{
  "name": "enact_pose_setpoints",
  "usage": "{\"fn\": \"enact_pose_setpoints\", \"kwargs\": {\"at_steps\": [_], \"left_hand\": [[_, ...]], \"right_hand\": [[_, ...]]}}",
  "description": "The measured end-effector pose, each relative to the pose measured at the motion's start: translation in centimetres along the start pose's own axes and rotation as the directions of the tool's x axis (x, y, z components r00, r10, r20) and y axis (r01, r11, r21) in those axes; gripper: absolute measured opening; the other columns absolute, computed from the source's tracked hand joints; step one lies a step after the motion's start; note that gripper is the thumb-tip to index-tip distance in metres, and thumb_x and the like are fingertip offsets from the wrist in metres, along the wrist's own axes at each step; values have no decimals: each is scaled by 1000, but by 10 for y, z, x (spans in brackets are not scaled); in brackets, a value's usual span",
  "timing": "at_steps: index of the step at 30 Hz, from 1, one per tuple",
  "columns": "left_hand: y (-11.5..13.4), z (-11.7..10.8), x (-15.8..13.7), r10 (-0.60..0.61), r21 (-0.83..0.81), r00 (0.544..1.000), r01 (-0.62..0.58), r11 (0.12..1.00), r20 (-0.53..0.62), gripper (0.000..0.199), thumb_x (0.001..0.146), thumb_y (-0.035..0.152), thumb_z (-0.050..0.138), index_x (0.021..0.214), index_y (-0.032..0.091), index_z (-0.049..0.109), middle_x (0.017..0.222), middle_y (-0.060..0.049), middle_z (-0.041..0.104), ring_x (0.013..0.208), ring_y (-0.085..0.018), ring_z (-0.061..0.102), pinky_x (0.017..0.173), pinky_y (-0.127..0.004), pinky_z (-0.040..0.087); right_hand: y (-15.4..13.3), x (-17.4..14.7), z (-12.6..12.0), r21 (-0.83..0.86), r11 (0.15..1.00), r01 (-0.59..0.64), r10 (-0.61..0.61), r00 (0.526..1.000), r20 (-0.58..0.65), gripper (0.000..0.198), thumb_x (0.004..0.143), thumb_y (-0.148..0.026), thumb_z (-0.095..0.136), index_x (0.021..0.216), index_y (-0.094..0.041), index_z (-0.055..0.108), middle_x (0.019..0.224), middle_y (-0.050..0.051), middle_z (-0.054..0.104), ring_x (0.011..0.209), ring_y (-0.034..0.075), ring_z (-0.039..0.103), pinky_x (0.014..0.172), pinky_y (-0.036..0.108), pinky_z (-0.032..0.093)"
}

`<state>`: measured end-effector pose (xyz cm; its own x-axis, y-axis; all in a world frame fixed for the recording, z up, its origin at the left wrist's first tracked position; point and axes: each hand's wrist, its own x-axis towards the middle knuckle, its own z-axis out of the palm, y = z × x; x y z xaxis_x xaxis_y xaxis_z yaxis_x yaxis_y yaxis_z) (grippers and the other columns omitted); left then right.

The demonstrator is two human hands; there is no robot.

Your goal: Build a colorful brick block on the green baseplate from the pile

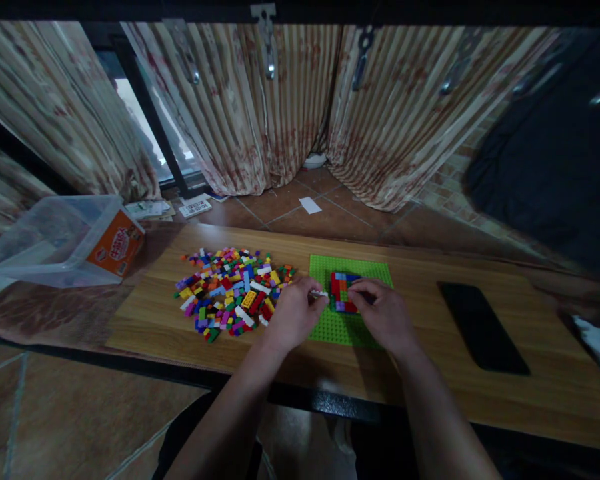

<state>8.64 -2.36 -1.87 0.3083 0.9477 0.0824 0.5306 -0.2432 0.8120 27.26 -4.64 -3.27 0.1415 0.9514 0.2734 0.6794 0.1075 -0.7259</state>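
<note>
My left hand [295,313] is closed in a pinch on a small white toy brick [320,293], over the left part of a green studded baseplate [325,330]. On the baseplate stands a low block of joined bricks [341,283], mostly red with blue, purple and green ones. At the right side of that block is my right hand [383,310], thumb and forefinger closed together at its edge. Whatever lies between those fingertips is hidden. Left of my left hand spreads a pile of loose coloured bricks [230,293].
A clear plastic box [65,260] with an orange label stands at the table's left end. To the right lies a flat black rectangular object [483,327]. Behind the wooden table [155,313] hang striped curtains [245,120], with a white paper [310,205] on the tiled floor.
</note>
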Motion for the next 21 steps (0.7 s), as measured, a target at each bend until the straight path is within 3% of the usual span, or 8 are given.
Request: {"fn": "enact_pose_setpoints", "kwargs": {"at_steps": [10, 16, 21], "left_hand": [[5, 23, 3, 7, 285, 996, 20, 958, -93, 11, 87, 15, 53, 83, 17, 63, 84, -6, 66, 76, -16, 62, 73, -26, 45], [12, 31, -4, -6, 345, 994, 44, 938, -110, 12, 89, 18, 52, 87, 18, 63, 88, -6, 67, 78, -17, 63, 71, -27, 45], [13, 35, -6, -38, 287, 991, 73, 955, -125, 7, 88, 22, 57, 87, 18, 63, 88, -6, 69, 79, -18, 64, 72, -28, 46]], "right_hand": [[-1, -1, -1, -7, 999, 33, -33, 999, 12, 16, 82, -31, 56, 77, -24, 69, 92, 6, 71, 92, 24, 64, 90, 43, 46], [-3, -1, -1, -33, 999, 40, -39, 999, 22, 16, 83, -29, 54, 76, -24, 68, 91, 5, 71, 91, 24, 63, 89, 43, 45], [-2, -1, -1, -39, 998, 51, -50, 998, 22, 15, 83, -28, 55, 76, -23, 68, 91, 6, 71, 91, 24, 63, 89, 42, 45]]}}
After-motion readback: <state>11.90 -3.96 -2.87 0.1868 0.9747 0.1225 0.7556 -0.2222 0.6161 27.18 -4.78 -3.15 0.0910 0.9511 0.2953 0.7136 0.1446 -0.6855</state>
